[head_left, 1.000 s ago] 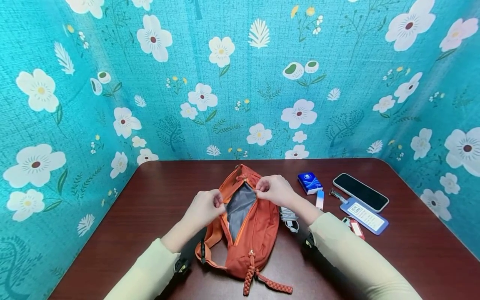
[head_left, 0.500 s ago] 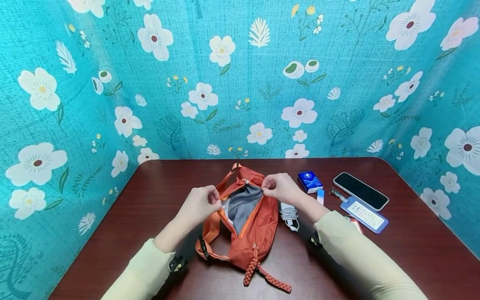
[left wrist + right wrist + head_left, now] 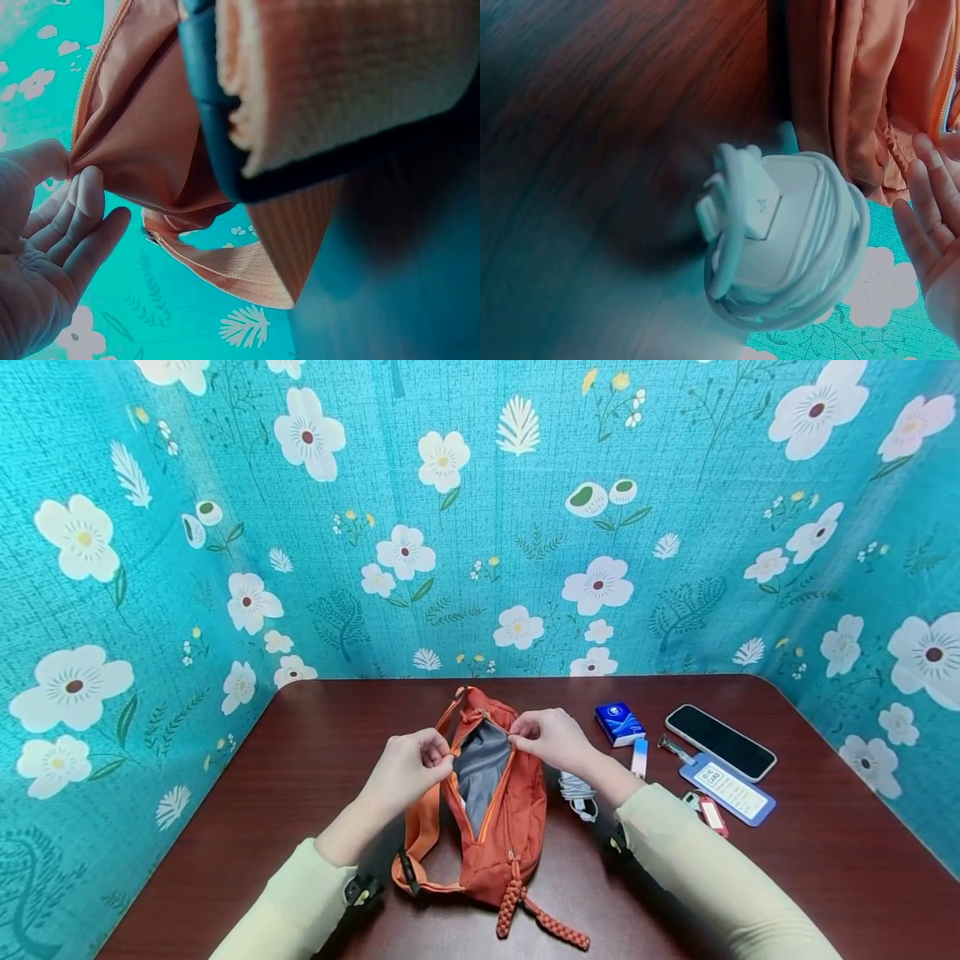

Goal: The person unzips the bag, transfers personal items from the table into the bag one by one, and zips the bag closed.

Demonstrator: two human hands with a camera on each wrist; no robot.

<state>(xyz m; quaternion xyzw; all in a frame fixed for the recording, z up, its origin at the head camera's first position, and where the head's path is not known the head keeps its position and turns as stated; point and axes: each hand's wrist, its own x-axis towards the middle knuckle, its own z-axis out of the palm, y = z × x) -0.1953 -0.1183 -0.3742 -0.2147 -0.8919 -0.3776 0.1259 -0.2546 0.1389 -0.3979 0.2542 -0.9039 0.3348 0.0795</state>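
An orange-red sling bag point(image 3: 525, 810) with a grey lining stands unzipped at the middle of the table. My left hand point(image 3: 408, 772) pinches the left edge of its zip opening between thumb and fingers. On the opposite edge, my right hand point(image 3: 551, 742) pinches the fabric the same way. The left wrist view shows the bag's side point(image 3: 150, 142) drawn to a point at the left fingertips, with the webbing strap point(image 3: 240, 270) looping below. Just right of the bag lies a white charger point(image 3: 780, 225) wrapped in its cable, partly behind my right forearm in the head view.
On the table's right side lie a blue tissue pack point(image 3: 620, 724), a small blue-and-white stick point(image 3: 639, 758), a phone point(image 3: 722, 742), a card holder point(image 3: 727, 789) and a red key tag point(image 3: 712, 816). Braided zip pulls point(image 3: 555, 927) hang toward the near edge. A floral cloth point(image 3: 480, 527) surrounds the table.
The bag's mouth was spread wider half a second ago and is narrower now. My right hand has moved slightly left, my left slightly right, both still pinching the edges.
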